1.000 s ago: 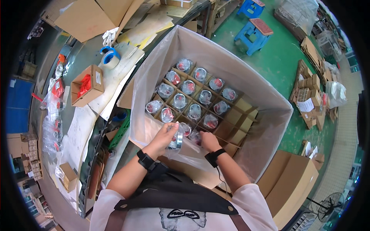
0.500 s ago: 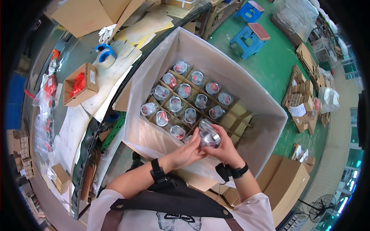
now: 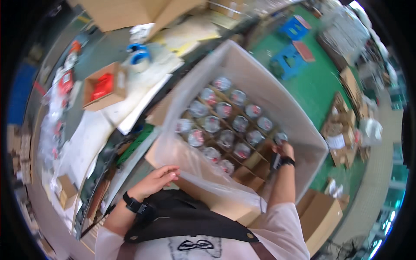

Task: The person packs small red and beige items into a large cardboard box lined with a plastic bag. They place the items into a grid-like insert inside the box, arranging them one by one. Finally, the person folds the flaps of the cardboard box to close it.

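Observation:
My right hand [image 3: 284, 151] reaches into a large carton [image 3: 299, 110] lined with clear plastic film. Its fingers close round a shiny round item wrapped in clear plastic [image 3: 281, 138], by the carton's right side. Whether that item touches the divider floor I cannot tell. Several similar wrapped items [image 3: 226, 138], some showing red, stand upright in the cells of a cardboard divider [image 3: 255, 166]. My left hand [image 3: 156, 182] is outside the carton at its near left, fingers stretched out and holding nothing. The picture is blurred by motion.
Left of the carton runs a worktable [image 3: 93, 143] with a small box of red pieces [image 3: 113, 97] and tape rolls [image 3: 141, 60]. Blue stools [image 3: 289, 60] stand on the green floor beyond. A brown carton [image 3: 323, 221] sits at the near right, flattened cardboard [image 3: 336, 130] farther right.
My right hand has carried the wrapped item away to the right, toward the carton's right side. My left hand has let go and drawn back left, out over the carton's near edge. The view has shifted.

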### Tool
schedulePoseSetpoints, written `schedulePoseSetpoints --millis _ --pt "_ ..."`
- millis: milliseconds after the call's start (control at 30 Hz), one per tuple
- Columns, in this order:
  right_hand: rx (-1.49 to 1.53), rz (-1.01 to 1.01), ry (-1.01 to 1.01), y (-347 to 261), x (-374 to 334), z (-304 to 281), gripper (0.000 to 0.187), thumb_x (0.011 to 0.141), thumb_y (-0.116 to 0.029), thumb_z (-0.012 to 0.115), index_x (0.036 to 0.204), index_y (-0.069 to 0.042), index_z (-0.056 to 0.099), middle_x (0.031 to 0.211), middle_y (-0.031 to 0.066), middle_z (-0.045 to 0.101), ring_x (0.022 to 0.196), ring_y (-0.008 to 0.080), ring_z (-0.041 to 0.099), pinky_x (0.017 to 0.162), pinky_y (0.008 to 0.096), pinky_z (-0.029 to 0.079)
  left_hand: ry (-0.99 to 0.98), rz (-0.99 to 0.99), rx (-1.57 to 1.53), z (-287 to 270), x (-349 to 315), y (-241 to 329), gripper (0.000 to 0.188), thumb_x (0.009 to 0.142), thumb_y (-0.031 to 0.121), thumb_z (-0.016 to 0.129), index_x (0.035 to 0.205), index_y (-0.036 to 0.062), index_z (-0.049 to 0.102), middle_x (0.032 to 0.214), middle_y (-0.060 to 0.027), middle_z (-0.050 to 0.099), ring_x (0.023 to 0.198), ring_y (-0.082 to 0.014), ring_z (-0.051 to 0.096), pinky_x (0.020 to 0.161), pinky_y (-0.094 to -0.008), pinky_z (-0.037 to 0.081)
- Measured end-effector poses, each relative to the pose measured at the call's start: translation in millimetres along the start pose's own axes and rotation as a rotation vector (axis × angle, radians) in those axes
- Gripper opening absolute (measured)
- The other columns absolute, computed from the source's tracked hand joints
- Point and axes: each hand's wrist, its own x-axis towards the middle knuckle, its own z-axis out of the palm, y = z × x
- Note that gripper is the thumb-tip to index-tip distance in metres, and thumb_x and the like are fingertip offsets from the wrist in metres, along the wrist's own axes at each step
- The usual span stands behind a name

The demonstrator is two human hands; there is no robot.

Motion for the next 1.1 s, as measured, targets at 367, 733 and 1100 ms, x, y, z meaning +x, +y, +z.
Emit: schedulePoseSetpoints --millis 367,733,1100 --pt "0.265 -0.373 -0.611 -74 -355 99 0.034 0.096 -0.019 0.055 0.124 0.0 0.057 0.106 0.0159 0.065 0.078 0.0189 0.064 0.059 0.0245 0.054 1.181 0.273 -0.238 -267 -181 -95 0.034 0.087 0.027 0.067 0.111 0.0042 0.056 0.081 -0.0042 0.062 0.065 -0.0104 0.057 0.057 -0.0245 0.046" --pt "-0.544 -0.318 -1.384 63 -576 525 0.022 0.097 -0.015 0.052 0.114 -0.002 0.056 0.1 0.01 0.065 0.086 0.0159 0.062 0.07 0.0269 0.051 2.027 -0.118 0.211 -529 -313 -161 0.057 0.073 0.038 0.076 0.115 0.0077 0.053 0.111 -0.0257 0.058 0.106 -0.0404 0.055 0.084 -0.0468 0.047" --pt "-1.242 -1.388 -2.016 249 -642 786 0.04 0.069 -0.001 0.068 0.108 -0.008 0.064 0.098 0.0136 0.058 0.09 0.0335 0.059 0.077 0.038 0.048 1.164 0.572 -0.312 -408 -290 -196 0.031 0.085 0.016 0.069 0.109 -0.0025 0.06 0.088 -0.0085 0.064 0.079 -0.014 0.061 0.068 -0.0314 0.05"
